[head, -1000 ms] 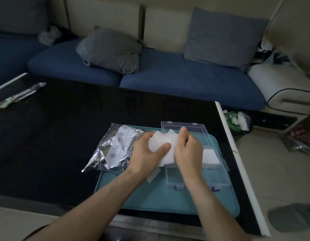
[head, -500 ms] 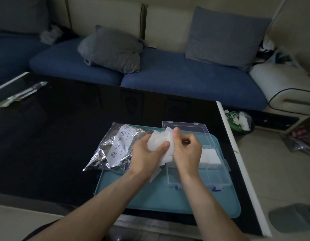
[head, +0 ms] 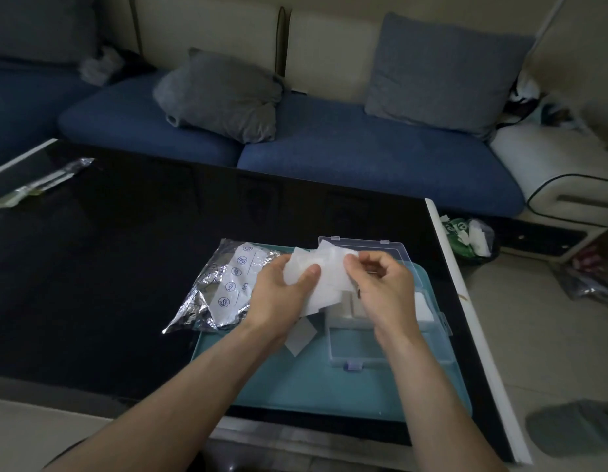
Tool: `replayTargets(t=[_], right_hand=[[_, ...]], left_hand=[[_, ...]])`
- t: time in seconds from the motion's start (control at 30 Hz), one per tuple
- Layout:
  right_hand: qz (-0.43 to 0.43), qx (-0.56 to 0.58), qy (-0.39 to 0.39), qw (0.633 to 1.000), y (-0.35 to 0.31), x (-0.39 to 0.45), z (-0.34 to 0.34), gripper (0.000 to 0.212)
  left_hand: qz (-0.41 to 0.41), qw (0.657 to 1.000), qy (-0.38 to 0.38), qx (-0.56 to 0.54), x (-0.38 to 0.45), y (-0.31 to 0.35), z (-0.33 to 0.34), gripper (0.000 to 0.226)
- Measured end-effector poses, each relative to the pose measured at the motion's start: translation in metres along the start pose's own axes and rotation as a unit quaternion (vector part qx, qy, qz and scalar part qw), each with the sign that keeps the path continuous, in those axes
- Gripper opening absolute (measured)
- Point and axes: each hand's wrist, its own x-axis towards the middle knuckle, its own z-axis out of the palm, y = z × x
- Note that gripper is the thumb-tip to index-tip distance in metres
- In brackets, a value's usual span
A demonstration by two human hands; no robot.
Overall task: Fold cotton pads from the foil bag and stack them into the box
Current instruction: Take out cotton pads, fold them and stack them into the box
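Holding cotton pads (head: 324,279) with left hand (head: 278,294) and right hand (head: 384,284).

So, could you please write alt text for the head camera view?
Two hands hold a bunch of white cotton pads above an open clear plastic box on a teal tray; a foil bag lies left, on a black table.

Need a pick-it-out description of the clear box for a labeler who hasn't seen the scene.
On the glossy black coffee table sits a flat teal plastic tray. The clear rectangular plastic box lies on the tray's right half, lid open toward the sofa, right of the crinkled silver foil bag. It alone is transparent, with small blue latches.
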Motion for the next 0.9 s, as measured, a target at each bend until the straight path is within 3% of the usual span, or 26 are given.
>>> replayTargets(t=[0.13, 0.2, 0.3, 0.43, 0.53, 0.7, 0.9], right_hand=[[0.006, 0.030, 0.021, 0.999, -0.010, 0.005, -0.017, 0.009], [-0.004, 0.007, -0.046, 0.999, -0.015, 0.003, -0.024, 0.014], [-0.021, -0.035, -0.126, 0.991, -0.013, -0.006, -0.018, 0.018], [-0.073, -0.082, -0.062, 0.992, 0.001, -0.014, 0.000, 0.021], [-0.132, -0.153, -0.019, 0.979, 0.008, -0.014, 0.006, 0.027], [-0.133, -0.181, -0.049, 0.973, 0.007, -0.015, 0.008, 0.025], [-0.067, -0.096, -0.094, 0.989, -0.003, -0.014, 0.002, 0.029]], left_hand=[[-0.025, 1.000, 0.013, -0.004, 0.001, 0.002, -0.001, 0.023], [-0.038, 0.999, 0.021, -0.010, 0.002, 0.003, -0.001, 0.032], [-0.043, 0.998, -0.007, -0.044, 0.001, 0.005, 0.003, 0.021], [-0.073, 0.990, -0.056, -0.110, -0.003, 0.008, 0.008, 0.028], [-0.092, 0.985, -0.051, -0.137, -0.003, 0.010, 0.007, 0.028], [-0.087, 0.985, -0.050, -0.137, -0.002, 0.009, 0.005, 0.029], [-0.078, 0.992, -0.018, -0.099, -0.002, 0.013, 0.004, 0.028]])
